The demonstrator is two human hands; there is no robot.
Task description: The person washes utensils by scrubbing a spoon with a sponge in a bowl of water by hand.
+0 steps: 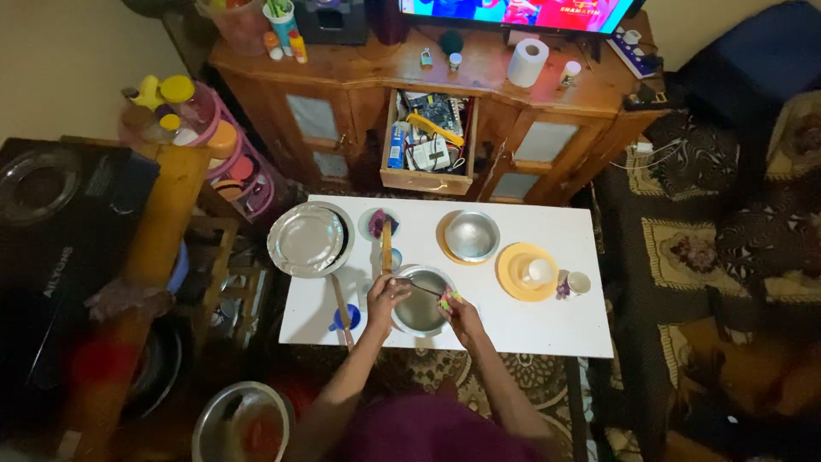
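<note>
1. The steel bowl (pixel 420 310) sits on the white table (pixel 547 329), near the front edge, left of centre. It is round, grey metal, with a dull inner surface and a bright rim.
2. The left hand (pixel 384 297) rests on the bowl's rim at 9 o'clock, fingers curled over the edge and closed on it.
3. The right hand (pixel 456 313) is at the rim at 3 o'clock, closed around a small pink and yellow-green item (pixel 447 297); its kind cannot be told.
4. A thin utensil (pixel 419 286) lies across the bowl's top part, between the two hands.
5. A wooden handle (pixel 386 246) extends from the bowl toward 12 o'clock, ending at a small dish (pixel 379 223) with a purple item.
6. At 10 o'clock from the bowl stands a large steel plate (pixel 306 239).
7. At 1 o'clock, a second steel bowl (pixel 471 235) sits on a yellow plate.
8. At 3 o'clock, well apart, a yellow plate (pixel 526 272) holds a white round item, with a cup (pixel 578 282) just beside it.
</note>
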